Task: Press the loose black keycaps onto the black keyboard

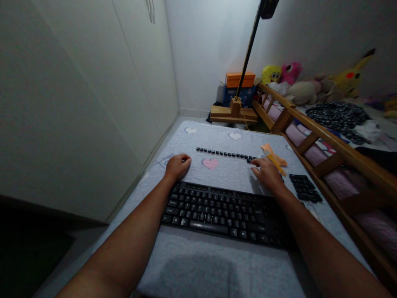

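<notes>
My left hand [178,166] rests on the cloth beyond the keyboard's left end. Its fingers are curled closed, and whatever lies inside them is hidden. My right hand [266,171] is bent at the right end of a row of small black keycaps [225,153]. Its fingertips are at one keycap [249,160] lying just in front of that row. Between my forearms lies a black keyboard [211,209] with most of its keys in place; my right forearm covers part of its right end. Just beyond my right hand are a yellow-handled brush [274,161] and an orange cloth [281,160].
Black keycaps are grouped in a block [305,188] at the right. A patterned cloth [186,256] covers the table. A wooden bed rail [322,136] runs along the right, with plush toys behind. White cabinet doors [124,82] stand left; a black pole on a wooden base [223,114] stands behind.
</notes>
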{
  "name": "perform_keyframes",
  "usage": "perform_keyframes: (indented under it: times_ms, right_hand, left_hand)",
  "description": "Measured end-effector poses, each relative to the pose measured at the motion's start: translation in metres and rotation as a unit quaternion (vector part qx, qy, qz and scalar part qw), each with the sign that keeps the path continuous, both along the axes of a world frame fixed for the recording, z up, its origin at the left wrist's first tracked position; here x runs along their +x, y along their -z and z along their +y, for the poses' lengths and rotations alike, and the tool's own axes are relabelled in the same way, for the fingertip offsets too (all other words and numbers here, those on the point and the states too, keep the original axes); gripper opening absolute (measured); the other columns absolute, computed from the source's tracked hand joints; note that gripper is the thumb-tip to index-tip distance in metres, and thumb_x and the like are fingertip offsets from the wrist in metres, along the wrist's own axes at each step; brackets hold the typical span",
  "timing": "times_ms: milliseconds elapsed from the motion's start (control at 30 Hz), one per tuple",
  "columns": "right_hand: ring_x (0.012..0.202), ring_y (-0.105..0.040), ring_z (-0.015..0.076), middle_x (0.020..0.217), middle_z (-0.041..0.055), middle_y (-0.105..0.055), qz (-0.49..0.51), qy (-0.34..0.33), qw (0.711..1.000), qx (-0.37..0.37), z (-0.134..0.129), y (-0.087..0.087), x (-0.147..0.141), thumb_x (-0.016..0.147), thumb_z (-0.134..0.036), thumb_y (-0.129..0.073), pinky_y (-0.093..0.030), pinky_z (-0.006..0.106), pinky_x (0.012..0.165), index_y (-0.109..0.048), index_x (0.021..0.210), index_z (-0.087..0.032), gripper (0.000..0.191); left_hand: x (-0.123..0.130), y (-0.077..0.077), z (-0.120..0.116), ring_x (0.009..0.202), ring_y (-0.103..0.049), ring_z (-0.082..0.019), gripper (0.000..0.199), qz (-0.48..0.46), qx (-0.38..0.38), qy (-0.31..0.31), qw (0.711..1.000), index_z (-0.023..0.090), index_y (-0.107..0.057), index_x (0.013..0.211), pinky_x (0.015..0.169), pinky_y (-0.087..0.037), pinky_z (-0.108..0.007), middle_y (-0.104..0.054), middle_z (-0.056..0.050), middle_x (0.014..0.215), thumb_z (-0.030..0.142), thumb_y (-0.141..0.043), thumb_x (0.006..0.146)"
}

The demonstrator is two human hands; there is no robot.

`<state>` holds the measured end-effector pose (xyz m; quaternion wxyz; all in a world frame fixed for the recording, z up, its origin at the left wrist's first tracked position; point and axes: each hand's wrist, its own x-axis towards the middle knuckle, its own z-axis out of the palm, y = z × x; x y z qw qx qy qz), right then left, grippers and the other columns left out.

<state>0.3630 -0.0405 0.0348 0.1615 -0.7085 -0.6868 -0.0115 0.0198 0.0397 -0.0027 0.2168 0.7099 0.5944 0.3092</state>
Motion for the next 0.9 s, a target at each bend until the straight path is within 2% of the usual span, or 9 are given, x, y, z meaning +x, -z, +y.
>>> perform_keyframes:
  times_ms: [133,300,600,900]
  right_hand:
    - [0.096,-0.054,0.0248,0.096,0.0123,-0.059,-0.028,0.032,0.999,-0.001,0.021,0.007,0.006,0.083,-0.020,-0.055,-0.040,0.036,0.087,-0.069,0.105,-0.013,0.027]
    - [0.101,-0.052,0.0281,0.101,0.0129,-0.058,-0.060,0.055,0.997,-0.009,0.034,0.013,0.006,0.084,-0.023,-0.054,-0.039,0.038,0.085,-0.071,0.103,-0.017,0.026]
    - [0.100,-0.051,0.0283,0.100,0.0122,-0.057,-0.079,0.067,0.995,-0.007,0.039,0.022,0.006,0.084,-0.024,-0.054,-0.039,0.038,0.083,-0.070,0.105,-0.019,0.027]
    - [0.099,-0.051,0.0271,0.097,0.0107,-0.058,-0.083,0.057,0.995,-0.005,0.039,0.020,0.007,0.082,-0.023,-0.053,-0.038,0.037,0.083,-0.068,0.094,-0.019,0.019]
  left_hand:
    - [0.000,-0.001,-0.001,0.078,-0.065,-0.019,0.028,0.001,0.001,0.000,1.000,0.018,-0.073,0.083,0.074,-0.046,-0.028,-0.074,-0.005,0.087,0.037,-0.052,0.079]
    - [0.000,-0.001,-0.001,0.074,-0.064,-0.018,0.027,-0.002,-0.003,-0.003,1.000,0.018,-0.072,0.084,0.072,-0.046,-0.028,-0.074,-0.005,0.086,0.037,-0.052,0.079]
    - [0.001,-0.003,-0.002,0.076,-0.065,-0.018,0.027,-0.003,-0.007,-0.006,1.000,0.019,-0.073,0.083,0.072,-0.046,-0.028,-0.074,-0.004,0.085,0.036,-0.053,0.080]
    - [0.000,0.000,0.000,0.075,-0.064,-0.018,0.027,-0.002,-0.004,-0.005,1.000,0.018,-0.073,0.084,0.071,-0.046,-0.027,-0.074,-0.005,0.086,0.036,-0.053,0.080]
